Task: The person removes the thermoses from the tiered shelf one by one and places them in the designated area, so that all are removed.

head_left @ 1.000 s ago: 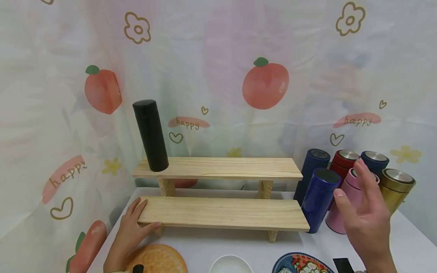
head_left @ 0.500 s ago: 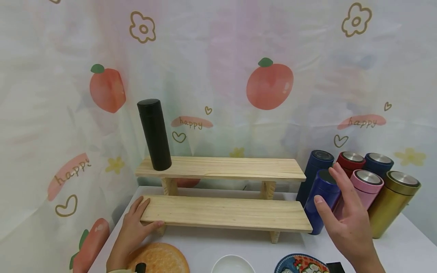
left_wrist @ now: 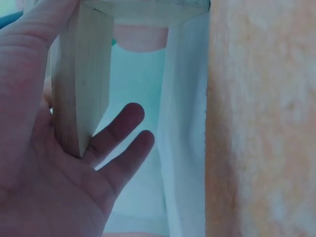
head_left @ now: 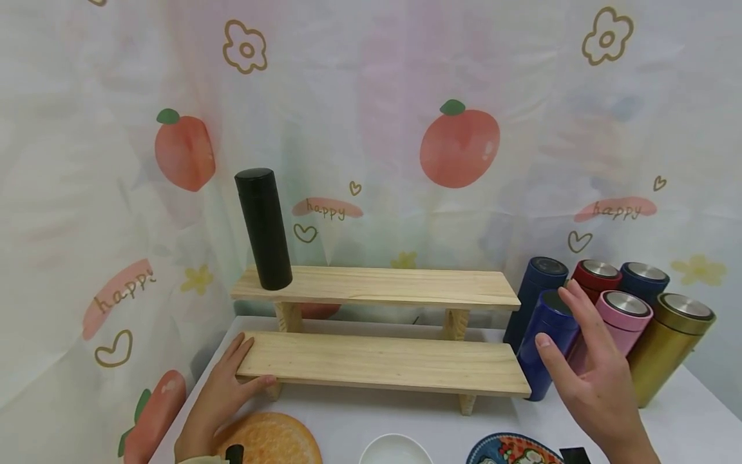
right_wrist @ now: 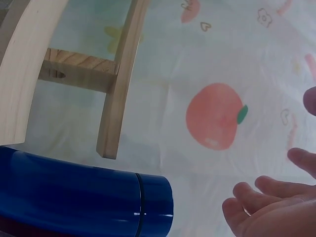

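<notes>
My left hand [head_left: 226, 386] rests on the left end of the lower wooden shelf [head_left: 382, 364], fingers flat on top and thumb along the front edge. In the left wrist view, my left hand [left_wrist: 74, 187] lies against the shelf's wooden leg [left_wrist: 81, 74] with straight fingers. My right hand [head_left: 585, 367] hovers with spread fingers just beside a bright blue bottle [head_left: 547, 316] standing at the shelf's right end; I cannot tell whether it touches. The right wrist view shows the blue bottle [right_wrist: 74, 197] apart from my right hand [right_wrist: 271, 207]. A black bottle [head_left: 263, 229] stands on the upper shelf [head_left: 377, 287].
Behind the blue bottle stand navy [head_left: 536, 283], red [head_left: 597, 274], pink [head_left: 623, 309] and gold [head_left: 666, 341] bottles. An orange round mat [head_left: 269, 441], a white bowl [head_left: 394, 451] and a patterned plate [head_left: 510, 451] lie at the table's near edge. A printed curtain hangs behind.
My right hand has moved left and down, from in front of the pink bottle to beside the blue bottle. The left hand has stayed on the shelf end.
</notes>
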Tool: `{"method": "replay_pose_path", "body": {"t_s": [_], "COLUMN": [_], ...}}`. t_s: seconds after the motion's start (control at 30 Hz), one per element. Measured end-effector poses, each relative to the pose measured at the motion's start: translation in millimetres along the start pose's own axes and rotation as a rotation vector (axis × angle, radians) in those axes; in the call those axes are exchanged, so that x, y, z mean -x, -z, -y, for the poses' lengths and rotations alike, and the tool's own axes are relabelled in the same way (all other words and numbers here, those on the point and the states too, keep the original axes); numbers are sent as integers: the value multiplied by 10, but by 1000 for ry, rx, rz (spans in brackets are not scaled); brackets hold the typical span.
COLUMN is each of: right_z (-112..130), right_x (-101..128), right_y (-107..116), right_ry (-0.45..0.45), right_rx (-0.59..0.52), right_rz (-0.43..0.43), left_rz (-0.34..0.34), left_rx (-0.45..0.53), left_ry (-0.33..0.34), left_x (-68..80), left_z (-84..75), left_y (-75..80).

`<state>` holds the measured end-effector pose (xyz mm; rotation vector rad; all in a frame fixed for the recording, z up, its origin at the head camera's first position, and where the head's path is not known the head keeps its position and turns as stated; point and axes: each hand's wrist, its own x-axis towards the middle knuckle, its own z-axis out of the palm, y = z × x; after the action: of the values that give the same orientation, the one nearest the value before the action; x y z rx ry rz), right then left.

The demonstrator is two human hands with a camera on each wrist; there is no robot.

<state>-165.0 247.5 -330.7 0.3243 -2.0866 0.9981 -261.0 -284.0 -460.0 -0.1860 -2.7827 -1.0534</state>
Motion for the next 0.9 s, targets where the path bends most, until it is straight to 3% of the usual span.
{"method": "replay_pose_path", "body": {"t_s": [0.27, 0.47, 0.67, 0.9], "right_z": [-72, -61, -17, 35], "right_x": [-35, -7, 6, -59], "right_y": [3, -28, -151, -375], "right_ry": [-13, -73, -140, -112], "right_rx": [8, -30, -32, -137], "right_rz": [15, 64, 121, 176], "left_rz": [46, 36, 15, -4], "left_rx": [-32, -10, -1, 0], "left_ry": [57, 51, 58, 58], "left_x": [14, 3, -1, 0], "left_z": [-25, -19, 0, 18], "left_y": [40, 5, -21, -38]}}
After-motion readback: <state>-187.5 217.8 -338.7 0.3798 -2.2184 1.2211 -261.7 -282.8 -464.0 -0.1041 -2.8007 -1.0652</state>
